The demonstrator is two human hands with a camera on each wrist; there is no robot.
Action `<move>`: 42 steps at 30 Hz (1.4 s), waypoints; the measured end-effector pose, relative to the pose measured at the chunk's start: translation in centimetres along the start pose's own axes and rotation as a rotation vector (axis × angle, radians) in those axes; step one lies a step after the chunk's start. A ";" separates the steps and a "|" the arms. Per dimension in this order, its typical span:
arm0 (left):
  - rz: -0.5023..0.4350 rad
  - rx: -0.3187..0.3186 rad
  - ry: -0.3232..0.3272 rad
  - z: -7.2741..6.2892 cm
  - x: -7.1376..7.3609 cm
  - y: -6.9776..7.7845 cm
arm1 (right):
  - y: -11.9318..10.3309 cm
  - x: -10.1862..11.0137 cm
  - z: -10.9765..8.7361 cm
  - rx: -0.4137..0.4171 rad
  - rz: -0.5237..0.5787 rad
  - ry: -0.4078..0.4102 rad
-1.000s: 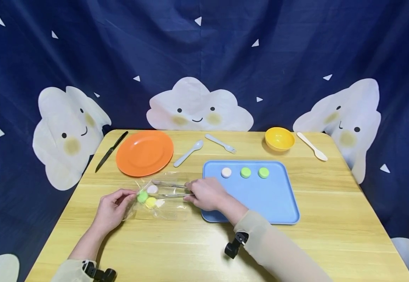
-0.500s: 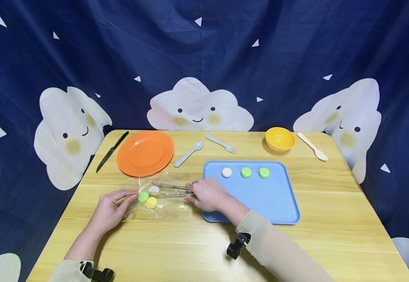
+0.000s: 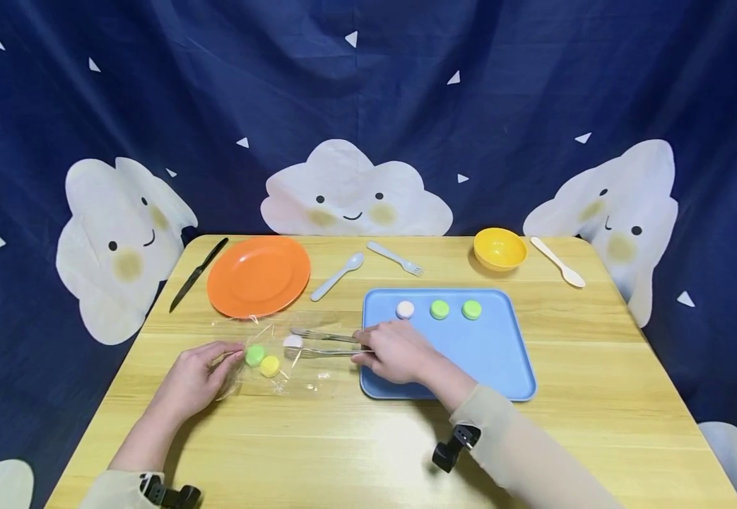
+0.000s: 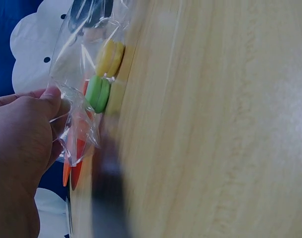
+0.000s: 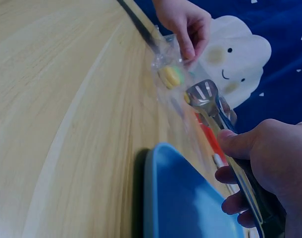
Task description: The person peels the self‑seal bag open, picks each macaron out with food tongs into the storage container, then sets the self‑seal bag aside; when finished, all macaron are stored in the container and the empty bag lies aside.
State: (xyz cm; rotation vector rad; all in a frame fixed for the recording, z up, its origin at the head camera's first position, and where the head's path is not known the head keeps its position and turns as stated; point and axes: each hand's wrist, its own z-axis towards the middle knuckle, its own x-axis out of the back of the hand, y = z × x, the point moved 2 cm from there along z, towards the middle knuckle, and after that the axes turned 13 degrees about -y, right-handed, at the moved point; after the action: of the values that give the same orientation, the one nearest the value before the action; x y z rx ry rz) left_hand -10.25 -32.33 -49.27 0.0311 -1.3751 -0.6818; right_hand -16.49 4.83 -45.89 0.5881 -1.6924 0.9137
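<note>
My left hand (image 3: 199,378) pinches the closed end of a clear plastic bag (image 3: 314,385) lying on the table. Inside it are a green macaron (image 3: 254,355) and a yellow macaron (image 3: 269,366), side by side in the left wrist view too. My right hand (image 3: 396,351) grips metal tongs (image 3: 330,353) whose slotted ends (image 5: 204,93) reach into the bag from the right. Between those ends sits a pale pinkish-white macaron (image 3: 293,341), apart from the other two. The right hand is over the left side of a blue tray (image 3: 463,367).
On the tray, a pale macaron (image 3: 405,309) and two green macarons (image 3: 439,309) form a row. Behind lie an orange plate (image 3: 258,276), black knife (image 3: 198,276), grey spoon (image 3: 338,276), grey fork (image 3: 396,259), yellow bowl (image 3: 500,249) and cream spoon (image 3: 557,262).
My right hand has drawn the tongs to the right, and the pale macaron has shifted right with them, away from the green and yellow ones. The left hand keeps its pinch on the bag.
</note>
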 end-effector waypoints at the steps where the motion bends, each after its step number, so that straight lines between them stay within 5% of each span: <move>1: 0.001 0.004 -0.002 0.0 0.0 0.0 | 0.1 0.1 -0.4 0.002 0.003 0.005; 15: 0.019 0.040 -0.035 -0.1 0.2 0.2 | 2.5 1.7 -6.7 -0.019 0.051 0.052; 30: 0.011 0.025 -0.021 -0.1 0.0 0.3 | 7.3 1.5 -13.5 -0.148 -0.018 0.158; 42: -0.014 0.025 -0.018 0.1 -0.2 0.3 | 8.6 0.5 -15.8 -0.211 0.020 0.087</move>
State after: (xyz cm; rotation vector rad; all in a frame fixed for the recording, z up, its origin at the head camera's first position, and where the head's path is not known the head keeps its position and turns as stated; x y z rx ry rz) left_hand -10.18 -31.99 -49.29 0.0548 -1.4015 -0.6776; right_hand -14.16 22.70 -45.79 0.3851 -1.6921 0.7526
